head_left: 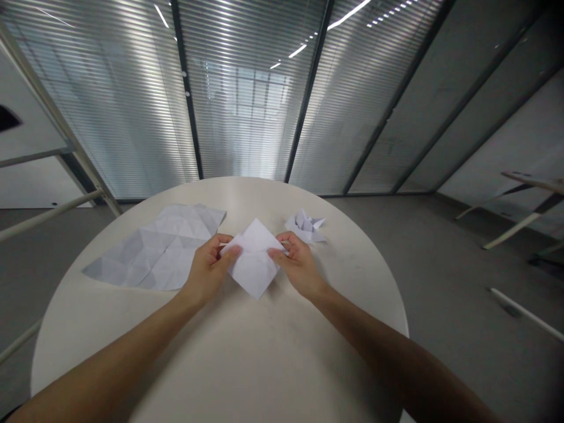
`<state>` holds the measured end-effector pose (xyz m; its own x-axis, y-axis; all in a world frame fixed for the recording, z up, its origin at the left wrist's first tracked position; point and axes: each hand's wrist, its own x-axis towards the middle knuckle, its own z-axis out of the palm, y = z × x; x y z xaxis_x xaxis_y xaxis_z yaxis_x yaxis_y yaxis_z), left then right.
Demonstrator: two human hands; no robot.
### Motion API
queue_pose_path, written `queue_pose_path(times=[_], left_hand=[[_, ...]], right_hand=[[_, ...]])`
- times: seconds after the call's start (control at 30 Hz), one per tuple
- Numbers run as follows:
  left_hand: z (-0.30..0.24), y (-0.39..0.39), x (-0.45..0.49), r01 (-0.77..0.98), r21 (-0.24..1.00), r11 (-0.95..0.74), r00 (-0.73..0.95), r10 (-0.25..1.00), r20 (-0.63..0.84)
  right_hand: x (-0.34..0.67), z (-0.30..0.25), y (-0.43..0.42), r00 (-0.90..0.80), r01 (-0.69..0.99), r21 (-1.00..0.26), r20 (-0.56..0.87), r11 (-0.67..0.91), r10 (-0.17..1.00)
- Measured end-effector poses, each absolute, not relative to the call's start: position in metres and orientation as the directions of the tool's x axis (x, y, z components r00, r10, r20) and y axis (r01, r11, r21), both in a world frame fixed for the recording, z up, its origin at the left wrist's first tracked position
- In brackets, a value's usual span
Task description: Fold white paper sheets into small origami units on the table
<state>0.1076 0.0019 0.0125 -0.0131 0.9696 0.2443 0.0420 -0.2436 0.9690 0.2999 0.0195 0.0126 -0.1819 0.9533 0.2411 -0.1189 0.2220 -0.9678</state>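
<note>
A small white folded paper square [254, 267] lies diamond-wise on the round white table [229, 364]. My left hand [210, 268] pinches its left corner, thumb on top and fingers curled under. My right hand [296, 261] pinches the right corner the same way. Both hands rest low over the tabletop, with the paper between them.
A large creased white sheet [158, 247] lies flat to the left of my hands. A small folded paper figure [306, 226] sits behind my right hand. Glass walls with blinds [247, 100] stand beyond the table. Other table legs [520, 220] show at the right.
</note>
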Motion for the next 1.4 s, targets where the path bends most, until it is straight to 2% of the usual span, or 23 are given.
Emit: queue_pose_path(times=[0.13, 0.3, 0.43, 0.63, 0.73, 0.87, 0.97, 1.03, 1.13, 1.2, 1.3, 1.4], left_hand=[[0.013, 0.001, 0.109, -0.106, 0.966, -0.237, 0.03, 0.97, 0.241], [0.009, 0.002, 0.107, -0.075, 0.963, -0.259, -0.04, 0.966, 0.256], [0.005, 0.008, 0.105, -0.131, 0.974, -0.183, -0.073, 0.982, 0.175], [0.007, 0.011, 0.107, -0.283, 0.956, -0.076, -0.1, 0.994, 0.05], [0.009, 0.007, 0.108, -0.208, 0.972, -0.112, -0.083, 0.992, 0.096], [0.014, -0.003, 0.108, 0.064, 0.967, -0.248, 0.082, 0.967, 0.242], [0.016, -0.009, 0.108, 0.308, 0.842, -0.444, 0.213, 0.894, 0.393], [0.015, -0.01, 0.109, 0.485, 0.687, -0.541, 0.221, 0.836, 0.503], [0.011, -0.009, 0.108, 0.676, 0.445, -0.587, 0.236, 0.745, 0.624], [0.009, -0.007, 0.108, 0.741, 0.295, -0.604, 0.298, 0.689, 0.661], [0.006, -0.005, 0.107, 0.778, 0.095, -0.621, 0.432, 0.638, 0.638], [0.003, -0.003, 0.107, 0.773, -0.038, -0.633, 0.513, 0.588, 0.626]], right_hand=[[0.298, 0.015, 0.016, -0.215, -0.195, -0.968, 0.201, 0.159, 0.956], [0.301, 0.015, 0.018, -0.282, -0.258, -0.944, 0.277, 0.205, 0.919], [0.305, 0.015, 0.018, -0.355, -0.315, -0.926, 0.318, 0.208, 0.879], [0.305, 0.011, 0.018, -0.396, -0.271, -0.943, 0.293, 0.194, 0.87], [0.302, 0.01, 0.018, -0.35, -0.242, -0.956, 0.244, 0.165, 0.904], [0.3, 0.007, 0.022, -0.167, -0.18, -0.963, 0.233, 0.203, 0.958], [0.299, 0.005, 0.024, -0.05, -0.161, -0.961, 0.235, 0.225, 0.971], [0.297, 0.006, 0.023, -0.025, -0.147, -0.964, 0.226, 0.22, 0.974], [0.292, 0.01, 0.017, -0.054, -0.13, -0.972, 0.204, 0.196, 0.977], [0.289, 0.011, 0.012, -0.091, -0.136, -0.974, 0.193, 0.18, 0.977], [0.285, 0.01, 0.009, -0.12, -0.123, -0.975, 0.201, 0.186, 0.972], [0.284, 0.008, 0.01, -0.09, -0.124, -0.976, 0.191, 0.179, 0.977]])
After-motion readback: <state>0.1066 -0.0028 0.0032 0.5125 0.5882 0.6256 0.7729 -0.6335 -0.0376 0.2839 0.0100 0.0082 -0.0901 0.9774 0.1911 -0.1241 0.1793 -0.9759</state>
